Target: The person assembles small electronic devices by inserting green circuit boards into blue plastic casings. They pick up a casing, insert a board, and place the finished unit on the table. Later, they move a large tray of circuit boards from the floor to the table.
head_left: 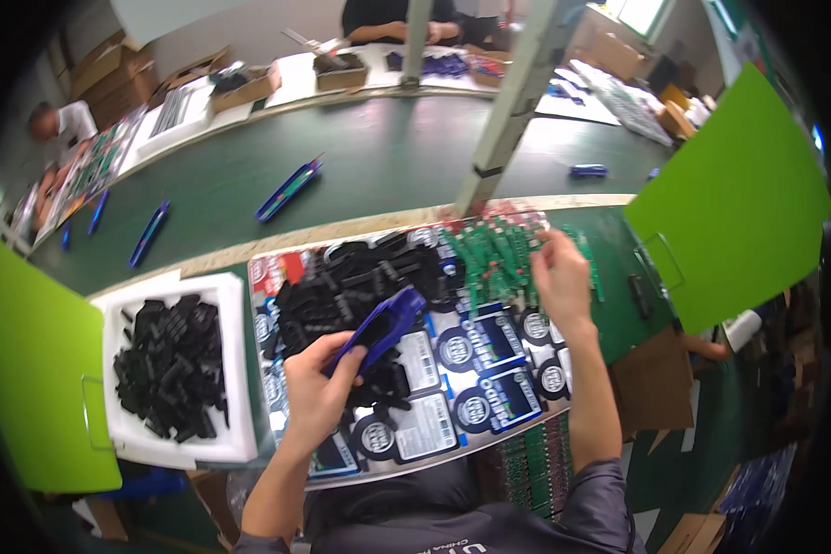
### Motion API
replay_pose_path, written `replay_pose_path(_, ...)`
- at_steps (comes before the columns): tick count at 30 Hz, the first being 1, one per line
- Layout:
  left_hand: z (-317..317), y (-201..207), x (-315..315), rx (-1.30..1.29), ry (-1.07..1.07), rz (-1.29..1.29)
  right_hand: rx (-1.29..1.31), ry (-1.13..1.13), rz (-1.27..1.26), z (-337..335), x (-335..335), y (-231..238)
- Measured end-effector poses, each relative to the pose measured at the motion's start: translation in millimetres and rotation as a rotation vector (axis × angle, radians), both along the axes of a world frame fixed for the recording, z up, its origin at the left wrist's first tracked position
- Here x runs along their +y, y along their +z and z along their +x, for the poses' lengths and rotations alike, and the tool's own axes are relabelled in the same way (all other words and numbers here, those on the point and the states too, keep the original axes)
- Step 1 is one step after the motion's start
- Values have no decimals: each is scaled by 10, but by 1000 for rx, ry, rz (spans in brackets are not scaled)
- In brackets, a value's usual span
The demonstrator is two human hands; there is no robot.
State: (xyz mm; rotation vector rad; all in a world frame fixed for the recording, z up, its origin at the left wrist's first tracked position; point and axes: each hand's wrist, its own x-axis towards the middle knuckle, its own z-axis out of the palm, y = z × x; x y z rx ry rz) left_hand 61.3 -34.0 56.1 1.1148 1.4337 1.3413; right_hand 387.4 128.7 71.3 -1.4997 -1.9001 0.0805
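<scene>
My left hand (319, 377) is closed round a long blue plastic shell (390, 319), tilted with its far end up to the right and its dark hollow inside showing. Under and beyond it spreads a heap of black plastic parts (342, 288) on a printed board (427, 427). At the far right of that board lies a pile of slim green circuit boards (492, 260). My right hand (563, 277) is at the right side of this pile, fingers bent together in a pinch. What sits between those fingertips is too small to make out.
A white foam tray (240, 369) of black parts stands at left. Upright lime-green panels (42, 369) flank both sides. Beyond the board runs a green conveyor (379, 138) carrying several blue shells (289, 191). A pale metal post (508, 120) rises at its near edge. Other people work across it.
</scene>
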Motion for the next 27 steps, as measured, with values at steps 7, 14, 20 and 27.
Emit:
replay_pose_path(7, -73, -34, -25, -331, -78, -26, 865, 428, -306, -898, -832, 540)
replay_pose_path(14, -54, -59, -54, -627, -113, 32, 903, 615, -369, -1530, -1227, 390)
replay_pose_path(20, -68, -84, -112, -588, -118, 36, 890, 566, -214, -1705, -1171, 270)
replay_pose_path(27, -89, -79, -108, -579, -125, 51, 820, 591, -243, -1746, -1164, 206)
